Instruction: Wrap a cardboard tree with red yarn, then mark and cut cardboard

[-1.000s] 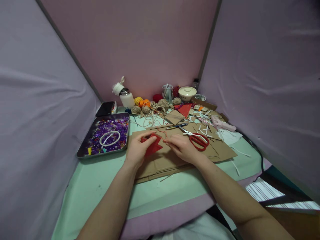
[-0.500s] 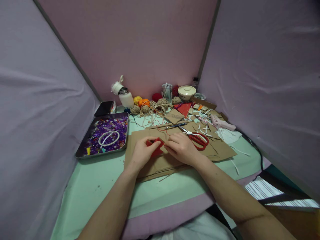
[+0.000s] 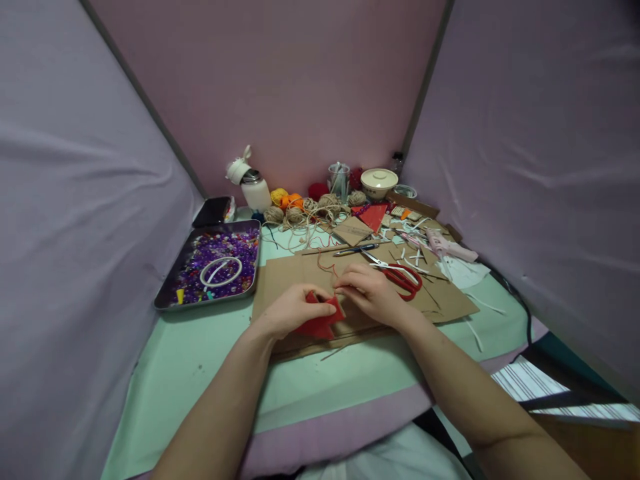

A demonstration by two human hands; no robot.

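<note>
My left hand [image 3: 295,311] is closed on a folded red piece [image 3: 320,327], felt or covered card, I cannot tell which; its pointed ends stick out below the thumb. Close beside it, my right hand [image 3: 367,291] pinches a thin red thread [image 3: 335,291] at the piece's upper edge. From there the thread trails back over the sheets. Both hands are above stacked cardboard sheets [image 3: 285,270]. Red-handled scissors [image 3: 407,281] lie partly open just beyond my right hand, near a dark pen [image 3: 356,250].
A metal tray [image 3: 165,305] of purple beads holds a white ring [image 3: 221,272] at the left. Behind are balls of twine [image 3: 327,205], a white bottle [image 3: 257,195], a cup of tools [image 3: 339,181] and a lidded bowl [image 3: 379,184]. A pink glue gun [image 3: 453,248] lies right, among scraps.
The red piece has been turned and lowered slightly, showing more of its surface. My right fingers have risen to its upper edge. The view has shifted a little.
</note>
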